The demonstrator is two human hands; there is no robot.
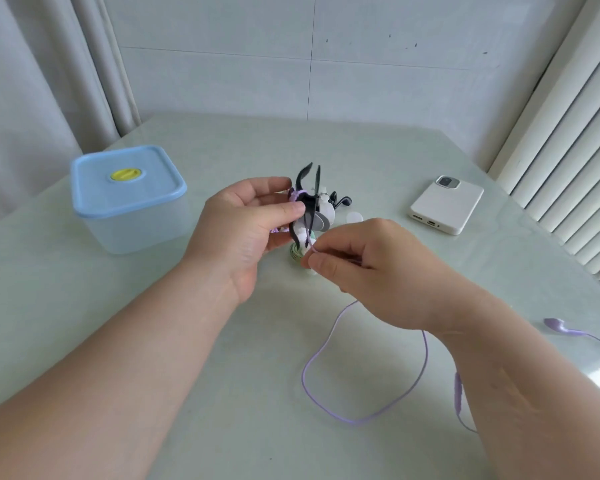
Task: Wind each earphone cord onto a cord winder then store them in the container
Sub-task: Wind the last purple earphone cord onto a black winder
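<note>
Cord, purple, slack in a wide loop on the table just nearer than the right hand, remote beside that forearm, one earbud well out to that hand's right. Right thumb and forefinger pinched on the cord just below the winder, other fingers loosely curled. Left hand just left of the right and slightly farther, fingers and thumb curled round the winder, a black-and-white figure held upright off the table, a few purple turns by the fingertips. Between and beneath both hands, on the table, a small green-wound bundle, mostly hidden. Just beyond the winder, another black-and-white piece and a white disc. Farther off, left of the left hand, container with blue lid on. Farther off, right of the right hand, white phone, face down.
</note>
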